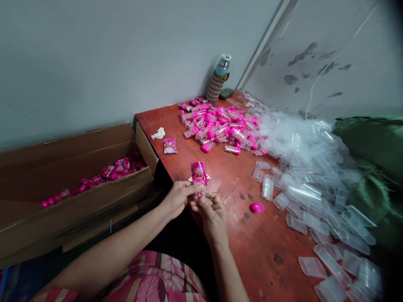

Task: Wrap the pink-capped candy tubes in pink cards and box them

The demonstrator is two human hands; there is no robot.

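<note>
Currently, above the edge of a red wooden table [233, 180], the left hand [179, 198] and right hand [215, 214] pinch a clear plastic container of pink balls [199, 194], a printed pink packet [198, 171] projecting above; rightward lies a glossy pink oval cap [257, 207].

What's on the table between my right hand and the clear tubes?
One loose pink cap, on the red table between right hand and clear tubes, in the head view.
</note>
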